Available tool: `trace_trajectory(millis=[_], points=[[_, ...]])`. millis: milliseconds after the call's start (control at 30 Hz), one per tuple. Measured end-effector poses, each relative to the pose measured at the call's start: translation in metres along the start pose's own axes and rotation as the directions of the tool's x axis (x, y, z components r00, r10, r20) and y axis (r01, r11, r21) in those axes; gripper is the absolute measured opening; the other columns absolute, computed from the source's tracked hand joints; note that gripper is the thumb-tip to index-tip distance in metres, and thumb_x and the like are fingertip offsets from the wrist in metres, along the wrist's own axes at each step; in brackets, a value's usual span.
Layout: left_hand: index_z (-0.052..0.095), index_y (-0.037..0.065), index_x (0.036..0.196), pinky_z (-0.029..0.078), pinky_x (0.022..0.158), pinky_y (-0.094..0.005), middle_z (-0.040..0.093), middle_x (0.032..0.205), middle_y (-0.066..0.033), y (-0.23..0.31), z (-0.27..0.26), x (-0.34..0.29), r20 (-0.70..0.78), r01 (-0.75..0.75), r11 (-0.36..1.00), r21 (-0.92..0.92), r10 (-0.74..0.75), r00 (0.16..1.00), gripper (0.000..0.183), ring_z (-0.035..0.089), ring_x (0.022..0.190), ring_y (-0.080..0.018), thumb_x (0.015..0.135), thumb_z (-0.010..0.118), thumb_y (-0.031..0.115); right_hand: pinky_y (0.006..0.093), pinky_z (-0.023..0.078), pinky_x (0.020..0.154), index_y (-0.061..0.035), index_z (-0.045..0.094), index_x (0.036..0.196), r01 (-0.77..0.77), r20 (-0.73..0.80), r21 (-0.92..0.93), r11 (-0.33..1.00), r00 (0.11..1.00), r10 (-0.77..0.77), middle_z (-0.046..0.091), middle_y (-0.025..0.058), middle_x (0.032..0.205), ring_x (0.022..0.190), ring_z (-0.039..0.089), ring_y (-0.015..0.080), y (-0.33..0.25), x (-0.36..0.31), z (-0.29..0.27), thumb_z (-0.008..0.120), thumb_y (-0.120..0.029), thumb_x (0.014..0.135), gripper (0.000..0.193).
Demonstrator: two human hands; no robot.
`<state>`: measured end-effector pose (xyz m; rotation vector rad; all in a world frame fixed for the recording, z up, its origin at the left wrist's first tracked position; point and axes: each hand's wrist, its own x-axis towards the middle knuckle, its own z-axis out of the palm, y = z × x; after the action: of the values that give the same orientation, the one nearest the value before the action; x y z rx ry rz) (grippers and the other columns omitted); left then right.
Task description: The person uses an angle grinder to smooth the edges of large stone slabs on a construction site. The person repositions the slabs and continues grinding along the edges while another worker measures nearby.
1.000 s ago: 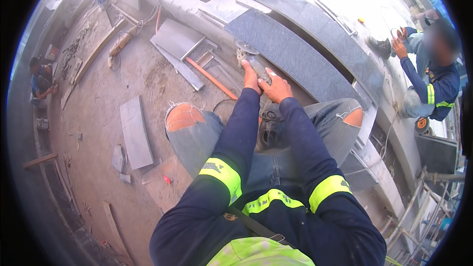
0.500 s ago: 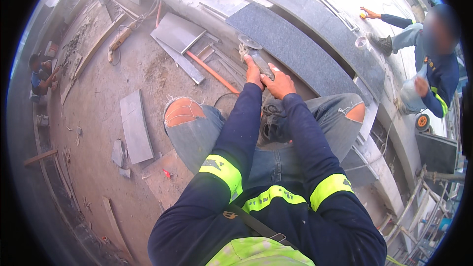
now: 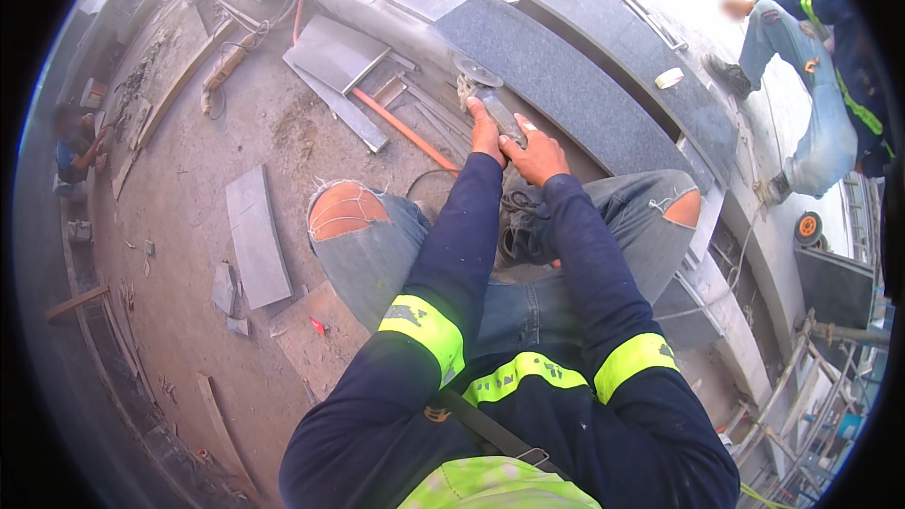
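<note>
An angle grinder [image 3: 502,115] is gripped in both my hands, out in front of my knees. My left hand [image 3: 485,132] wraps round its side near the head, where a pale rag-like bundle shows. Farther back on the body, my right hand [image 3: 537,156] closes over the grinder, with a white wrapping on one finger. The round disc [image 3: 479,73] lies at the near edge of a long dark grey stone slab [image 3: 575,94]; whether it touches the stone I cannot tell.
An orange pipe [image 3: 405,130] and grey panels [image 3: 335,49] lie left of the slab. A cut stone piece [image 3: 259,236] rests on the dusty floor. One person [image 3: 801,94] stands at the right; another [image 3: 75,151] sits far left. An orange-hubbed wheel [image 3: 808,226] is at right.
The person at the right has gone from crouching to standing. A white roll now lies on the stone, where a white round thing stood near that person's foot. My hands and grinder hardly moved.
</note>
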<state>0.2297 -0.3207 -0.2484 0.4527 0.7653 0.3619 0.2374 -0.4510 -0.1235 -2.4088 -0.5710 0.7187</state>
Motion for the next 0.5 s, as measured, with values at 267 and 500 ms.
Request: trace_trajectory(millis=[267, 500], points=[[0.059, 0.005, 0.148, 0.058, 0.105, -0.0474, 0.07, 0.137, -0.0141, -0.001, 0.001, -0.002, 0.02, 0.004, 1.0, 0.008, -0.004, 1.0, 0.093, 0.07, 0.122, -0.0323, 0.105, 0.04, 0.085, 0.0511, 0.048, 0.119, -0.0196, 0.048, 0.169, 0.019, -0.048, -0.058, 0.998, 0.999, -0.022, 0.069, 0.0285, 0.145, 0.138, 0.065, 0.0458, 0.002, -0.001, 0.003, 0.067, -0.06, 0.098, 0.084], [0.057, 0.008, 0.15, 0.057, 0.107, -0.0489, 0.07, 0.139, -0.0135, 0.003, -0.002, 0.011, 0.082, -0.035, 0.999, 0.016, 0.034, 0.996, 0.093, 0.069, 0.124, -0.0334, 0.103, 0.04, 0.087, 0.053, 0.05, 0.118, -0.0214, 0.047, 0.169, 0.106, -0.073, -0.119, 0.987, 0.991, -0.115, 0.068, 0.0265, 0.147, 0.136, 0.065, 0.0452, 0.014, 0.023, 0.015, 0.066, -0.059, 0.099, 0.082]])
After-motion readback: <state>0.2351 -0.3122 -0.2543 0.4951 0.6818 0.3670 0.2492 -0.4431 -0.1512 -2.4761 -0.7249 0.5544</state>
